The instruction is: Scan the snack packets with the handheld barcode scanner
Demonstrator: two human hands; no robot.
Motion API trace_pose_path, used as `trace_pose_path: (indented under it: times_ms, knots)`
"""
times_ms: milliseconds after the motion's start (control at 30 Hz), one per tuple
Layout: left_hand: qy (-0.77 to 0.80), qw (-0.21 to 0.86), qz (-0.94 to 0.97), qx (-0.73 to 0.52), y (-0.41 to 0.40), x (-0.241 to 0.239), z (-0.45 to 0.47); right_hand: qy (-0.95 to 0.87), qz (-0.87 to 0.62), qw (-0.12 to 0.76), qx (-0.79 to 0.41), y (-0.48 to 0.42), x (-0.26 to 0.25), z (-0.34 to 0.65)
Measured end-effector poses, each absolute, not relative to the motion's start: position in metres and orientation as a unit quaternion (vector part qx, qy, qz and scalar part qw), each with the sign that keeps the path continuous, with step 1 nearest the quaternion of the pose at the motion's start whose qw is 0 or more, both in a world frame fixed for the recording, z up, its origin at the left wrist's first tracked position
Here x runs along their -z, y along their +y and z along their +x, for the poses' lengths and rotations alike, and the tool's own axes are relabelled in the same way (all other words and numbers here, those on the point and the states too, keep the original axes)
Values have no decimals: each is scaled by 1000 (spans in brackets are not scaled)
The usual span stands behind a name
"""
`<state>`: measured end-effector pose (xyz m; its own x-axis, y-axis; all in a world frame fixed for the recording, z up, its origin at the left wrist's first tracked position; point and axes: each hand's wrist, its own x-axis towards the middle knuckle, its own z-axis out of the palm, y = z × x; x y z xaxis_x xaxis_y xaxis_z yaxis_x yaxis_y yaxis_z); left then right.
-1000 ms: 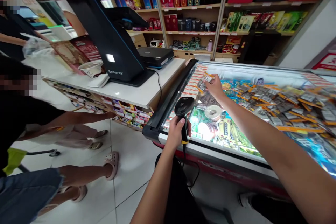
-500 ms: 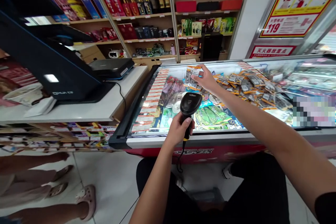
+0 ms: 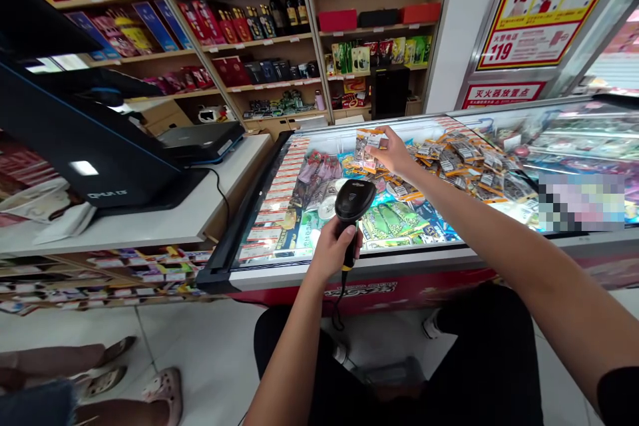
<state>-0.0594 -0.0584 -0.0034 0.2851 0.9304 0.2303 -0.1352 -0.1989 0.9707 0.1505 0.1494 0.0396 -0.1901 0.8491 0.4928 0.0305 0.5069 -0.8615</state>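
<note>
A black barcode scanner point(image 3: 355, 200) is gripped by its handle in my left hand point(image 3: 335, 247), its head tilted toward the freezer and its cord hanging down. My right hand point(image 3: 393, 152) pinches a small snack packet point(image 3: 365, 146) with an orange edge, holding it up beyond the scanner. Both hands are above the glass top of the chest freezer point(image 3: 279, 273). To the right of my right hand lies a pile of similar orange-edged packets point(image 3: 464, 160). Green ice-cream packs point(image 3: 399, 219) show through the glass below.
On the left, a white counter point(image 3: 219, 193) bears a dark checkout terminal point(image 3: 100, 140) and a flat black device point(image 3: 200, 141). Shelves point(image 3: 259, 40) with boxes and bottles stand behind. Another person's legs and shoes point(image 3: 164, 393) are at the lower left.
The view has shifted slightly, so the counter and shelves sit further left. My left hand still grips the scanner and my right hand still holds up the packet, both nearly unmoved.
</note>
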Motion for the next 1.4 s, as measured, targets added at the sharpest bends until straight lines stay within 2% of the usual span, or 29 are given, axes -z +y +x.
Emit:
trace_pose_path:
  times_ms: [200,367,433,500,567,633,767,933,1033,1133,1200,1267,1400]
  knots:
    - [348,544,593,-481,-62,1,-57,-689,-353,544,-323,146,-40,154]
    - [355,524,591,-500,-58,5,-61,-678,-342,553,-344,150,-44,161]
    - [365,508,597,-502,-55,10,-65,-657,-383,570,-310,160,-53,182]
    - [374,496,599,-505,-52,17,-70,-623,-484,571,-226,172,-64,218]
    - [385,494,590,-509,-50,26,-72,-592,-604,515,-140,184,-73,264]
    - [395,501,572,-515,-48,34,-72,-576,-676,447,-111,191,-76,310]
    - [409,503,551,-526,-44,46,-66,-558,-741,360,-99,190,-59,368]
    - [386,510,512,-573,-36,50,-55,-557,-777,288,-50,179,-38,374]
    - [361,508,470,-625,-30,46,-47,-564,-763,316,19,159,-44,360]
    - [382,474,463,-644,-25,37,-36,-630,-650,419,72,117,-49,328]
    - [404,451,478,-636,-22,29,-25,-699,-534,475,-27,80,-44,296]
    - [417,428,508,-621,-18,20,-10,-727,-459,475,-187,44,-32,259]
    - [401,372,582,-602,-10,8,27,-650,-400,479,-434,3,-2,196]
